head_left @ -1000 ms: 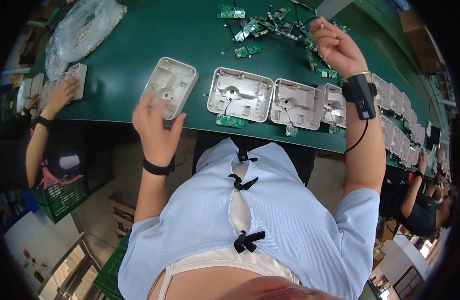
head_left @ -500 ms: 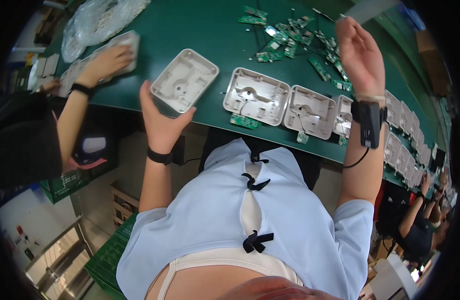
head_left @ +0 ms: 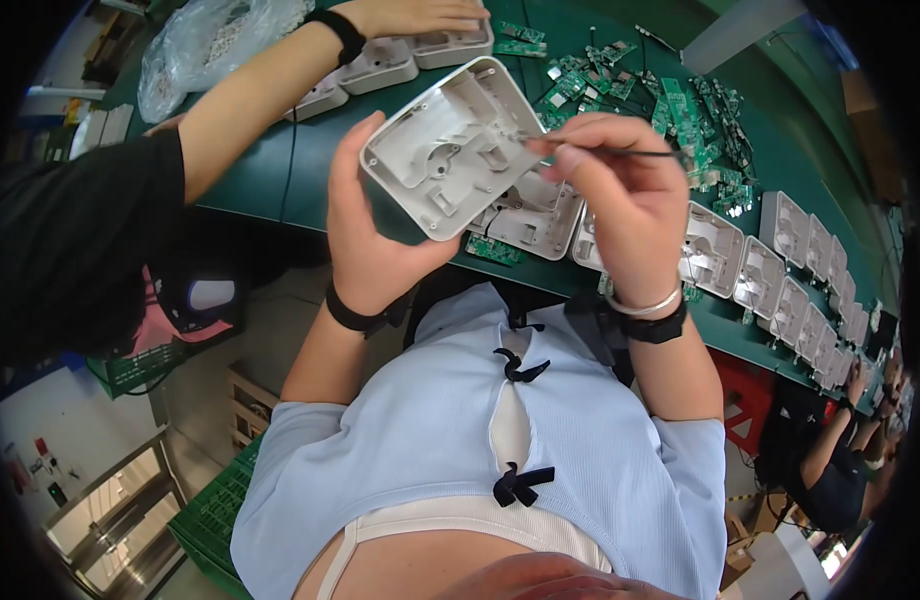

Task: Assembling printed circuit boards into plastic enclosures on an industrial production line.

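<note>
My left hand (head_left: pixel 375 250) grips a white plastic housing (head_left: pixel 455 195) by its lower-left side, tilted with its open inside facing up. Ribs, posts and a round central seat show in it. My right hand (head_left: pixel 630 200) is closed, pinching a thin dark cable (head_left: pixel 620 152) at the housing's right wall. The cable's near end is blurred by the fingers. Its other end runs right toward green circuit boards (head_left: pixel 675 110); whether it joins one, I cannot tell. Beneath my hands, similar housings (head_left: pixel 525 225) lie on the green table, one with a green board (head_left: pixel 495 250) at its near edge.
A co-worker's arm (head_left: pixel 250 85) reaches in from the left, its hand on a row of white housings (head_left: pixel 380 65). Behind lies a clear plastic bag (head_left: pixel 195 60) of small parts. More housings (head_left: pixel 800 310) run along the right. Other people work at far right.
My right hand has come back from the board pile to the housing, now with a cable. My left hand has raised the housing rightward. The co-worker's arm and housings have shifted right.
</note>
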